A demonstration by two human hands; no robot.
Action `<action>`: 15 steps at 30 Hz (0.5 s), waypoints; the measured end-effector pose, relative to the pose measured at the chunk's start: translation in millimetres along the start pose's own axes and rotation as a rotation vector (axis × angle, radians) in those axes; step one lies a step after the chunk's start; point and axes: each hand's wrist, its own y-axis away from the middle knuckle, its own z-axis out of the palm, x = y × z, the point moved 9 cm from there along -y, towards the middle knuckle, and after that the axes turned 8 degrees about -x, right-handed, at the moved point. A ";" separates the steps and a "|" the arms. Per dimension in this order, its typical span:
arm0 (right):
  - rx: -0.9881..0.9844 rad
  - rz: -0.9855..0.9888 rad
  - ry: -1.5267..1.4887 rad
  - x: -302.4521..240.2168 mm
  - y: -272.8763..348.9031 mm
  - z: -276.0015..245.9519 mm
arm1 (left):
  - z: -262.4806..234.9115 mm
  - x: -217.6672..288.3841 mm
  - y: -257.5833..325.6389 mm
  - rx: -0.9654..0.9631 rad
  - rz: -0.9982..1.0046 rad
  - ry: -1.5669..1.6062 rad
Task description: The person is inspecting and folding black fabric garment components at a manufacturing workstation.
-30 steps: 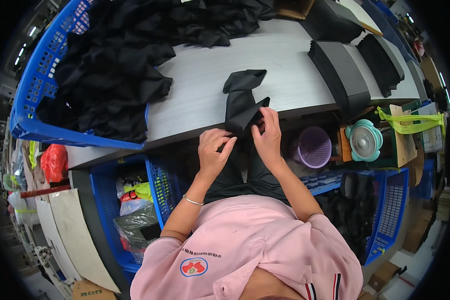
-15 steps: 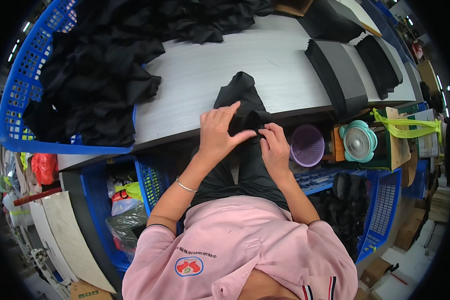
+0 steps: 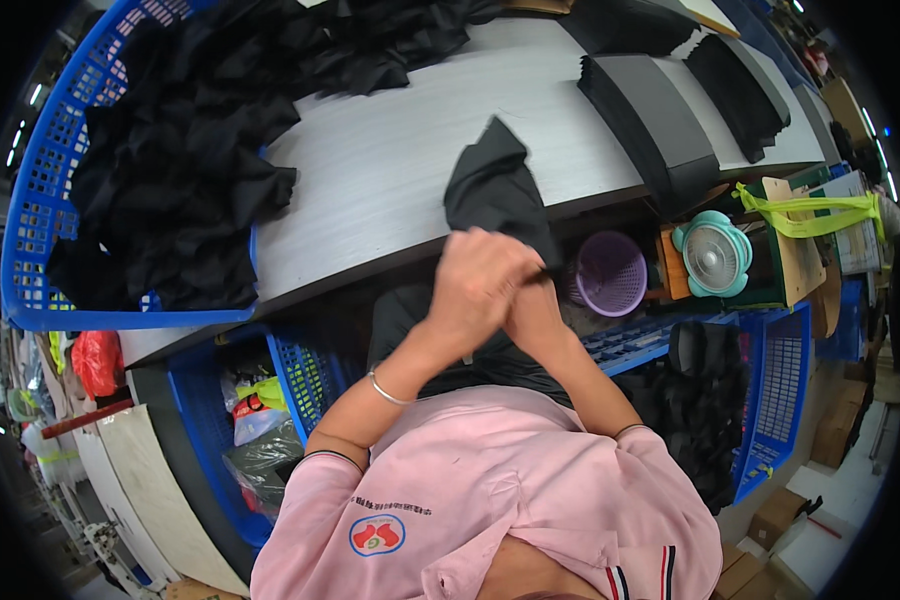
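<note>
- While its pointed upper part is seen against a pale table (image 3: 370, 180), a piece of black cloth (image 3: 495, 190) is placed at the table's front edge, its lower end being reached by both hands; whether the table is touched by it cannot be told.
- The left hand (image 3: 480, 280) is curled in at the lower part of the cloth and is blurred by motion; whether the cloth is gripped by it cannot be told.
- The right hand (image 3: 536, 315) is set lower and partly covered by the left; its fingers are hidden, so their state cannot be told.
- The left wrist is ringed by a silver bracelet (image 3: 382, 390).
- To the right of the hands, a purple basket (image 3: 610, 273) is seen below table level, and beyond it a teal fan (image 3: 715, 253).
- Farther right, a yellow-green strap (image 3: 820, 213) is tied to a board.
- On the table's right part, stacked dark pieces (image 3: 660, 120) are laid in rows.
- On the left, a large heap of black cloth (image 3: 170, 180) is partly held in a blue crate (image 3: 120, 318).
- Beneath the table's left end, bags are held in a lower crate (image 3: 195, 400); on the right, black pieces (image 3: 690, 400) are gathered beside a blue mesh panel (image 3: 780, 390).
</note>
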 end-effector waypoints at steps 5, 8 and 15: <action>-0.205 -0.208 -0.472 50.4 -4.1 34.5 | 42.9 40.8 21.5 -0.118 0.035 0.170; 0.088 0.100 -0.826 73.6 -38.5 32.5 | 57.6 38.3 45.1 -0.166 -0.104 0.333; 0.457 0.385 -1.632 141.5 -39.9 55.7 | 56.3 42.1 53.4 -0.172 -0.184 0.558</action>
